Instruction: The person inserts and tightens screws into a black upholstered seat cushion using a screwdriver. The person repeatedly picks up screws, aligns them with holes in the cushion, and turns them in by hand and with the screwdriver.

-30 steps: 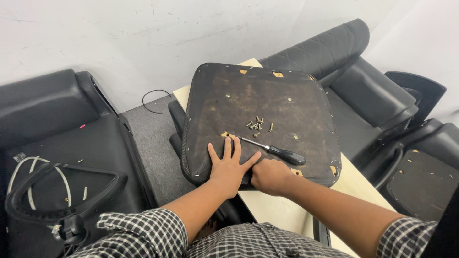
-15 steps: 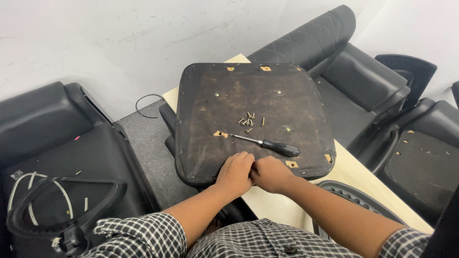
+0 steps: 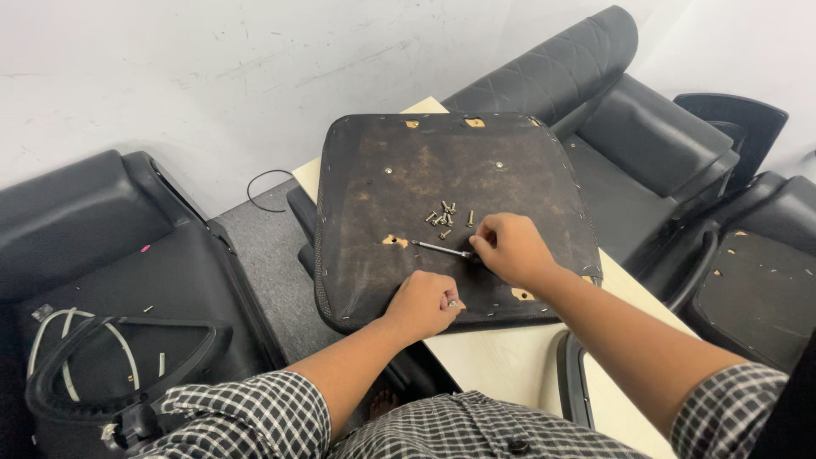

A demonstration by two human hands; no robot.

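Upturned chair seat base (image 3: 442,170) lies on the pale worktop (image 3: 501,357), underside up. Right hand (image 3: 510,248) is closed around the screwdriver (image 3: 442,248) handle; the shaft points left from the fist, tip near a torn tan patch. Left hand (image 3: 422,303) is curled at the seat's near edge, pinching what looks like one small screw (image 3: 453,303). Loose screws (image 3: 446,214) sit piled just beyond the right hand.

Progress, my read: mount hardware looks already out, several holes bare, no bracket on the base. Whatever refit is left isn't started.

Hard to tell: screwdriver handle hidden in the fist, screw count unclear, seat's near edge partly covered by the left hand. Other black chair parts (image 3: 646,144) around are cut off.
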